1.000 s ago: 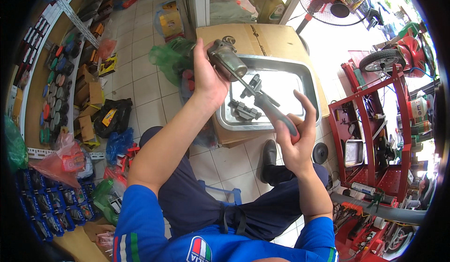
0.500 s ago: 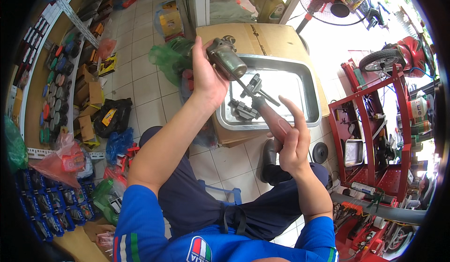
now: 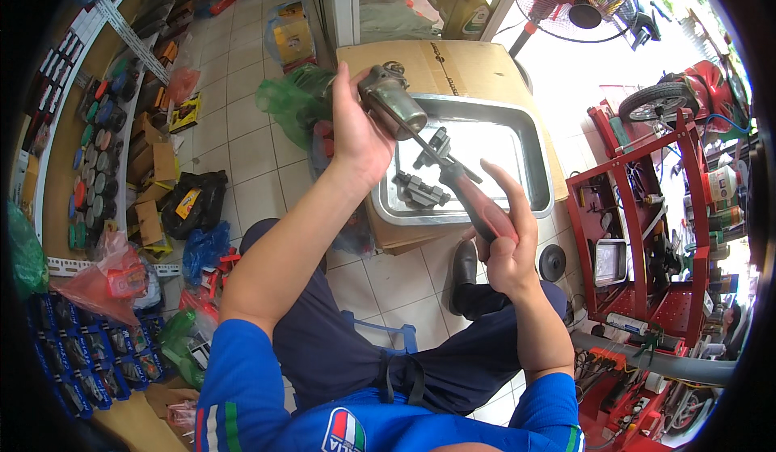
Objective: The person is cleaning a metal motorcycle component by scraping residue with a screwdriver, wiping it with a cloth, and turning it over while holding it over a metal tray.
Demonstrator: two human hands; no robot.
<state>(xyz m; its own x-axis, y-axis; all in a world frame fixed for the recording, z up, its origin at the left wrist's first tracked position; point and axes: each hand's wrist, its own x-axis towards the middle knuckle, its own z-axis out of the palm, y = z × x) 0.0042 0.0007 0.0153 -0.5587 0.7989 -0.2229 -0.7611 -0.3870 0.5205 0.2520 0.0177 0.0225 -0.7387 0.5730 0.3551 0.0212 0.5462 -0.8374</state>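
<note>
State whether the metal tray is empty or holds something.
Not empty: dark metal parts lie inside the tray; the screwdriver is held above it.

The cylinder [image 3: 396,106] looks dull metal, the screwdriver handle [image 3: 478,203] smooth plastic, the tray [image 3: 489,133] glossy metal.

- Daylight's pouring in from the upper right, and I'm seeing the floor [image 3: 575,76] below the wire-caged fan [image 3: 585,16] burn out to plain white.
- Big glare on the metal tray [image 3: 505,149], its base flaring pale!
- Over left, the shelves [image 3: 101,161] sit dimmer, though I can read their colours.
- The trousers [image 3: 331,323] go dark, swallowing most folds.
- Screwdriver handle [image 3: 481,210]: slightly smeared, while the floor tiles [image 3: 249,159] look fairly crisp to me.
- Fisheye bend everywhere outward: the red rack [image 3: 671,311] bows, small goods soften, black fills the corners.
</note>
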